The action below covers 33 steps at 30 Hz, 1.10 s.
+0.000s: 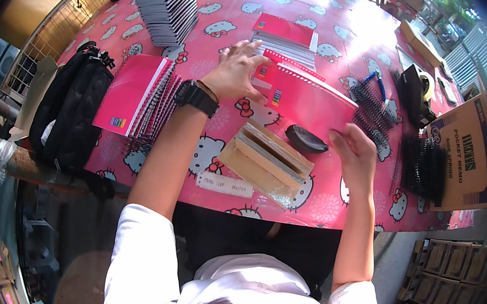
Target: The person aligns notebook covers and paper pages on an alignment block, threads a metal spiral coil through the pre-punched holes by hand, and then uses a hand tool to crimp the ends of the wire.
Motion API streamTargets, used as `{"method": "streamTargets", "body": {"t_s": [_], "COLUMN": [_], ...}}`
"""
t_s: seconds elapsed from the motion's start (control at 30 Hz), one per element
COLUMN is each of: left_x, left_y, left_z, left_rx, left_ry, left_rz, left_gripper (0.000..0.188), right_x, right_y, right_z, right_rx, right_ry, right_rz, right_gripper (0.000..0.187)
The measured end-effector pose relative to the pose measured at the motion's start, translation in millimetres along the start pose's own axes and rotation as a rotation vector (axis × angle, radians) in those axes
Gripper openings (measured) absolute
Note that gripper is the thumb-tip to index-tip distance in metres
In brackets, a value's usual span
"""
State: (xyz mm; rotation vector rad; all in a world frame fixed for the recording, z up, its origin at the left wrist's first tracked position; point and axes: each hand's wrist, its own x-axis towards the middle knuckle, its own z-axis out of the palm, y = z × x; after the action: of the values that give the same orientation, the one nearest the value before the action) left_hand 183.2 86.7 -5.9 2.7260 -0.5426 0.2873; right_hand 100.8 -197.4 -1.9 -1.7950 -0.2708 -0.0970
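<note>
Pink notebook at my fingers

Left hand [242, 71]: thumb and forefinger spread apart at the left end of the pink notebook [313, 97]; I cannot tell whether they clamp it. Right hand [356, 151]: my fingers curl near its lower right corner, thumb close to forefinger; I cannot tell whether anything is pinched. The notebook lies slantwise between my hands, a row of holes along its upper edge, overlapping another pink cover [262, 74].

Just below it: a black curved object [307, 139], then a slotted wooden block [266, 162]. Beyond my left fingers: a pile of pink-topped pads [284, 30]. Right of the notebook: loose black coils [375, 107] with a blue tool [376, 83] beside them.

Farther out, left: a stack of spiral-bound pink notebooks [130, 94], a black bag [77, 109] and a tall bound stack [161, 1]. Farther right: more black coils [422, 166] by a cardboard box [471, 157]. Patterned pink cloth [218, 28] covers the desk.
</note>
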Motion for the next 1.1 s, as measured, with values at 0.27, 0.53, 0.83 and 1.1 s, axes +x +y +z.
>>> {"method": "streamTargets", "body": {"t_s": [0.27, 0.53, 0.83, 1.1], "left_x": [-72, -96, -120, -115], "left_y": [22, 58, 77, 111], "left_z": [-24, 0, 25, 52], "left_rx": [-1.394, -1.051, -0.936, -1.019], "left_ry": [-0.217, 0.145, 0.378, 0.593], "left_rz": [0.008, -0.100, -0.164, -0.352], "left_gripper": [0.066, 0.023, 0.073, 0.042], "right_x": [-76, -85, -78, -24], "right_y": [-1, 3, 9, 15], "right_z": [18, 22, 23, 1], "right_rx": [-0.339, -0.282, 0.203, 0.020], "right_ry": [0.106, 0.130, 0.026, -0.165], "right_rz": [-0.361, -0.327, -0.149, -0.069], "right_gripper": [0.011, 0.019, 0.041, 0.019]}}
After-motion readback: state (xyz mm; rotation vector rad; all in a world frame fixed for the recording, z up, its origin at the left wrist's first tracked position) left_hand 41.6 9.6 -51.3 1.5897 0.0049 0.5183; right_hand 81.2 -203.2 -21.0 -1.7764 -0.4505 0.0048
